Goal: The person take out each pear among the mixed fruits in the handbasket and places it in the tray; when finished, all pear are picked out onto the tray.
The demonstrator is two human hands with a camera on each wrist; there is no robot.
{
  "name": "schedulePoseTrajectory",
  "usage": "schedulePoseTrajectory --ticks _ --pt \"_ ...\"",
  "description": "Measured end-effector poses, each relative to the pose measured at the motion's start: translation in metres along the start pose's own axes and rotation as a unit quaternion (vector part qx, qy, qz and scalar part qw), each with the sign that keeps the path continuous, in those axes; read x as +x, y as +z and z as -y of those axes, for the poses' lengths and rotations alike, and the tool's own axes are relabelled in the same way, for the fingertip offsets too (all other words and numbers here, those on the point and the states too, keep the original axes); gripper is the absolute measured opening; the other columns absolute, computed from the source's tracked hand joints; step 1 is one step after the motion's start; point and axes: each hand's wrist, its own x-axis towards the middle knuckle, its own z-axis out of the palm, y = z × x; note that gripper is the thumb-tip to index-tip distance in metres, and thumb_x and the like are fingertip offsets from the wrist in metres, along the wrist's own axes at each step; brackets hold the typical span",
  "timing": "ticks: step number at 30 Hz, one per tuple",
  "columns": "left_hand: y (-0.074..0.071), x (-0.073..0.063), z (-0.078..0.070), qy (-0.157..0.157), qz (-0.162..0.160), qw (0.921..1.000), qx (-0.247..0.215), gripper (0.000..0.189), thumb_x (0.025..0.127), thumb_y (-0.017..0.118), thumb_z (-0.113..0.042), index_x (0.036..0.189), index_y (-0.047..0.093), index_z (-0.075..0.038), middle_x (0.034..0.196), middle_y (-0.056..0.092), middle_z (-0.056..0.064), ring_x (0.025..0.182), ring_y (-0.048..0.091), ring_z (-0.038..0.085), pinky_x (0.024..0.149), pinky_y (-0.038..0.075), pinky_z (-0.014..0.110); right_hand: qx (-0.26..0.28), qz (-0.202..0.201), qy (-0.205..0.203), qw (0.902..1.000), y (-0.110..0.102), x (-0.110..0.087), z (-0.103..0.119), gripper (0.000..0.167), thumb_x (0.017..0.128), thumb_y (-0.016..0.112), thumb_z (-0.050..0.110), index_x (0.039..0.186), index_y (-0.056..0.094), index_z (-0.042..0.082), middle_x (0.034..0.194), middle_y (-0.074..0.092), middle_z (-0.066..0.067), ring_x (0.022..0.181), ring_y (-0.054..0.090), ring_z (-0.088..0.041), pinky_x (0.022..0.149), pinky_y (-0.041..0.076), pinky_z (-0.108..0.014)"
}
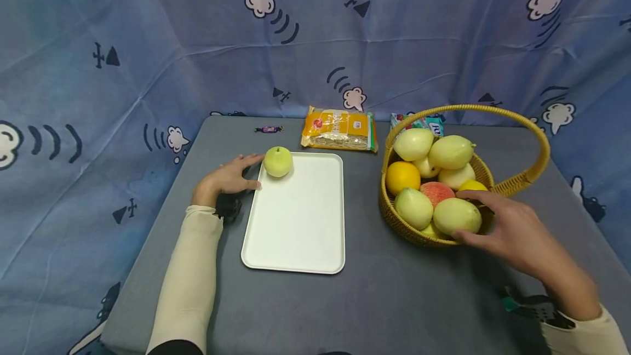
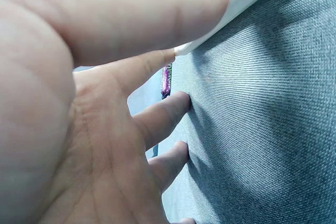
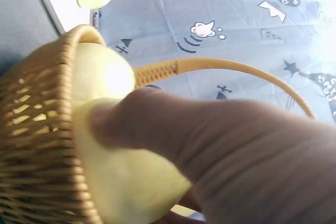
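My left hand (image 1: 231, 176), fingers spread and fairly straight, rests at the left edge of a white rectangular tray (image 1: 300, 218). In the left wrist view its thumb (image 2: 157, 17) lies against the tray rim. A green apple (image 1: 278, 161) sits in the tray's far left corner, near the index fingertip. My right hand (image 1: 515, 229) grips a pale green oval fruit (image 1: 457, 216) at the near right of a wicker basket (image 1: 411, 233). In the right wrist view the thumb presses on this fruit (image 3: 126, 182); the other fingers are mostly hidden.
The basket also holds an orange (image 1: 403, 178), a red peach (image 1: 437, 193) and several pale fruits. Its tall handle (image 1: 534, 171) arches over the right side. Behind lie a yellow food packet (image 1: 339, 129), a teal packet (image 1: 434, 125) and a purple wrapped candy (image 1: 268, 129).
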Motion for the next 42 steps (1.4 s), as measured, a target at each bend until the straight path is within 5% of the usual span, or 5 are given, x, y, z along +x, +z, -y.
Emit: schedulePoseTrajectory --ticks 8,16,24,32,42 --pt "0.001 -0.001 -0.001 -0.002 0.003 1.0 -0.003 0.089 0.103 0.076 -0.034 0.176 0.027 -0.019 0.183 0.019 0.021 0.169 0.004 0.053 0.125 -0.001 0.087 0.02 0.008 0.006 0.9998 0.01 -0.004 -0.003 0.084 0.081 0.099 0.037 0.151 0.065 0.008 0.134 0.072 -0.025 0.111 0.068 -0.042 0.088 0.055 -0.064" --pt "-0.002 -0.001 0.0 -0.003 0.002 1.0 -0.004 0.089 0.103 0.076 -0.034 0.176 0.027 -0.018 0.183 0.018 0.021 0.169 0.002 0.053 0.125 -0.002 0.086 0.107 -0.066 0.013 0.992 0.006 -0.005 0.003 0.08 0.077 0.103 0.024 0.147 0.068 0.012 0.135 0.073 -0.024 0.107 0.058 0.013 0.083 0.04 0.006" --pt "-0.001 0.001 0.0 -0.004 0.005 1.0 -0.004 0.089 0.103 0.076 -0.032 0.176 0.027 -0.019 0.183 0.018 0.02 0.169 0.002 0.052 0.126 -0.003 0.086 0.212 -0.064 -0.031 0.9748 0.003 0.015 0.033 0.082 0.08 0.097 0.002 0.152 0.066 0.025 0.142 0.065 0.008 0.114 0.064 0.009 0.087 0.053 -0.002" --pt "-0.001 0.002 0.002 -0.007 0.004 0.9999 -0.007 0.089 0.103 0.076 -0.032 0.176 0.027 -0.019 0.183 0.018 0.02 0.169 0.002 0.052 0.125 -0.004 0.086 0.268 -0.05 -0.113 0.9556 0.017 0.055 0.068 0.085 0.078 0.096 -0.003 0.154 0.063 0.016 0.144 0.068 -0.006 0.115 0.068 0.002 0.095 0.056 -0.009" --pt "0.0 0.003 0.001 -0.014 0.005 0.9999 -0.006 0.09 0.103 0.076 -0.034 0.176 0.027 -0.021 0.183 0.017 0.019 0.17 0.001 0.05 0.127 -0.004 0.084 0.31 0.002 -0.109 0.9443 0.042 0.105 0.103 0.076 0.087 0.094 0.01 0.156 0.061 0.011 0.148 0.067 -0.009 0.123 0.071 -0.023 0.107 0.058 -0.024"
